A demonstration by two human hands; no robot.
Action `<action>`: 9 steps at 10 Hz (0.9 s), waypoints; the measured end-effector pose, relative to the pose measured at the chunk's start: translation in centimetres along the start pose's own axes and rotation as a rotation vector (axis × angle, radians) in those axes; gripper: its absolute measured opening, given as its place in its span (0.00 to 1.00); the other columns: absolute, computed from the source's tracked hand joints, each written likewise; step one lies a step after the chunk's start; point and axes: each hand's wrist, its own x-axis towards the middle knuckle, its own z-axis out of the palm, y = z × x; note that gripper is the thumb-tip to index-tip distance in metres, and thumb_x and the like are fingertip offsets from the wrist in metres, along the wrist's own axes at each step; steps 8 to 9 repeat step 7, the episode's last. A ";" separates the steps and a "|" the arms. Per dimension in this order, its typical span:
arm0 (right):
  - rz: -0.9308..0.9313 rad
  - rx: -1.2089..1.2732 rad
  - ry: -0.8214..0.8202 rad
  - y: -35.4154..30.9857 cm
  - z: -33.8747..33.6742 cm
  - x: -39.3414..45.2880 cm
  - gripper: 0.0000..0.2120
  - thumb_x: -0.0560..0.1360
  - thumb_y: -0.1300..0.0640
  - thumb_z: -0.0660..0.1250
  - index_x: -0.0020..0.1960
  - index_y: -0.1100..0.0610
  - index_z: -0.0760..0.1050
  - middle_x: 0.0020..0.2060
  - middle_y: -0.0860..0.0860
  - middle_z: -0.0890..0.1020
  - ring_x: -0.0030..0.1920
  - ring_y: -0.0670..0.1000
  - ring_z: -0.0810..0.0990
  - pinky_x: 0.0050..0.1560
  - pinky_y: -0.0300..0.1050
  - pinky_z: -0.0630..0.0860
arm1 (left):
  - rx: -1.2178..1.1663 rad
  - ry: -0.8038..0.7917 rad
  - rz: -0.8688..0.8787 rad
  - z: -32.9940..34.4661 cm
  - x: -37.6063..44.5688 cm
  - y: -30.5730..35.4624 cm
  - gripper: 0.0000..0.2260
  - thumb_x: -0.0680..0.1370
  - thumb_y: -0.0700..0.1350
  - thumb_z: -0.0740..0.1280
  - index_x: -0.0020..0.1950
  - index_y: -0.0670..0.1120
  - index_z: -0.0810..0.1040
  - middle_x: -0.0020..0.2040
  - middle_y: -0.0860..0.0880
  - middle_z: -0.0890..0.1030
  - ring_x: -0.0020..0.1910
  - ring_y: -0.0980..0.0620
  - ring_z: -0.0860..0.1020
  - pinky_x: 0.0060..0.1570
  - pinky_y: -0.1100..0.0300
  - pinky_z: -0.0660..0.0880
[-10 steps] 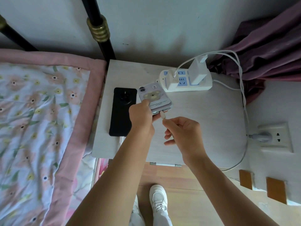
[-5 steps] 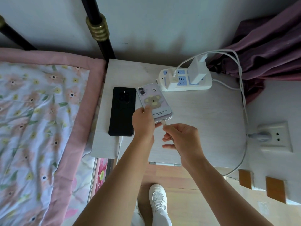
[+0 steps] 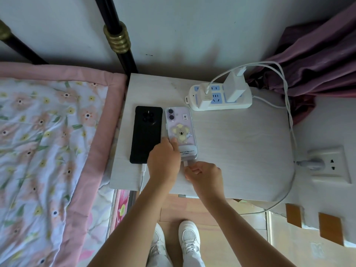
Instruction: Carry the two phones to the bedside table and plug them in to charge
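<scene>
A black phone [image 3: 146, 133] lies face down on the white bedside table [image 3: 240, 151], with a white cable plug [image 3: 143, 168] in its bottom end. Beside it on the right lies a lilac phone with a koala case [image 3: 181, 130], also face down. My left hand [image 3: 163, 162] rests on the lilac phone's lower left part, fingers pressing it down. My right hand [image 3: 204, 176] pinches a white charging connector [image 3: 185, 163] that sits at the lilac phone's bottom port.
A white power strip [image 3: 221, 102] with two white chargers stands at the table's back. Its cables loop right to a wall socket [image 3: 327, 162]. A floral quilt [image 3: 48, 151] covers the bed at left; a black bedpost [image 3: 117, 39] and purple curtain [image 3: 317, 54] stand behind.
The lilac phone was lifted and tilted; now it lies flat beside the black phone. My right hand has brought the connector up to its bottom port.
</scene>
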 end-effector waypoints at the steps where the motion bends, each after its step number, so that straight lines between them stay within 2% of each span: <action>1: -0.132 -0.203 0.037 -0.4 0.3 0.2 0.06 0.69 0.55 0.66 0.36 0.54 0.80 0.33 0.49 0.84 0.38 0.53 0.81 0.39 0.44 0.75 | 0.305 0.001 0.112 -0.5 0.4 -0.1 0.17 0.84 0.49 0.50 0.56 0.39 0.74 0.47 0.42 0.82 0.47 0.41 0.80 0.36 0.56 0.64; 2: -0.240 -0.360 0.022 -0.6 0.3 0.7 0.08 0.71 0.54 0.63 0.36 0.56 0.76 0.34 0.51 0.81 0.36 0.56 0.78 0.38 0.45 0.73 | 0.510 -0.042 0.197 -0.7 1.1 0.0 0.12 0.83 0.44 0.54 0.55 0.41 0.75 0.45 0.44 0.81 0.45 0.44 0.80 0.33 0.58 0.63; 3: -0.300 -0.472 -0.047 -0.9 -0.1 1.2 0.07 0.73 0.54 0.61 0.39 0.55 0.74 0.38 0.51 0.81 0.37 0.56 0.77 0.39 0.44 0.72 | 0.681 -0.092 0.309 -1.1 1.5 0.2 0.10 0.82 0.41 0.55 0.57 0.44 0.75 0.40 0.48 0.73 0.39 0.47 0.74 0.27 0.60 0.59; 4: -0.317 -0.516 -0.079 -1.2 -0.4 1.6 0.07 0.73 0.54 0.61 0.42 0.54 0.76 0.41 0.50 0.82 0.41 0.55 0.79 0.39 0.43 0.70 | 0.755 -0.096 0.367 -1.5 1.8 0.0 0.10 0.81 0.41 0.57 0.58 0.45 0.74 0.37 0.49 0.70 0.35 0.49 0.70 0.24 0.60 0.54; 5: -0.266 -0.514 -0.124 -1.3 -0.9 1.7 0.07 0.73 0.53 0.61 0.41 0.52 0.77 0.41 0.50 0.83 0.42 0.54 0.80 0.40 0.42 0.70 | 0.729 -0.071 0.378 -1.8 1.8 -0.5 0.10 0.82 0.44 0.57 0.53 0.45 0.77 0.31 0.50 0.67 0.29 0.50 0.68 0.24 0.61 0.54; 6: -0.195 -0.452 -0.189 -1.6 -1.6 2.0 0.08 0.72 0.45 0.64 0.38 0.47 0.76 0.41 0.46 0.83 0.43 0.51 0.80 0.42 0.42 0.70 | 0.491 -0.020 0.305 -2.6 1.7 -0.7 0.16 0.82 0.50 0.54 0.48 0.43 0.77 0.34 0.50 0.71 0.33 0.49 0.70 0.28 0.59 0.60; 7: -0.195 -0.387 -0.181 -3.1 -3.2 2.5 0.07 0.71 0.44 0.65 0.40 0.46 0.75 0.39 0.44 0.81 0.44 0.49 0.80 0.43 0.42 0.72 | 0.151 0.048 0.238 -4.5 1.4 -0.2 0.13 0.81 0.50 0.56 0.47 0.44 0.75 0.38 0.49 0.76 0.36 0.50 0.73 0.30 0.58 0.62; 9: -0.195 -0.387 -0.181 -3.1 -3.2 2.5 0.07 0.71 0.44 0.65 0.40 0.46 0.75 0.39 0.44 0.81 0.44 0.49 0.80 0.43 0.42 0.72 | 0.151 0.048 0.238 -4.5 1.4 -0.2 0.13 0.81 0.50 0.56 0.47 0.44 0.75 0.38 0.49 0.76 0.36 0.50 0.73 0.30 0.58 0.62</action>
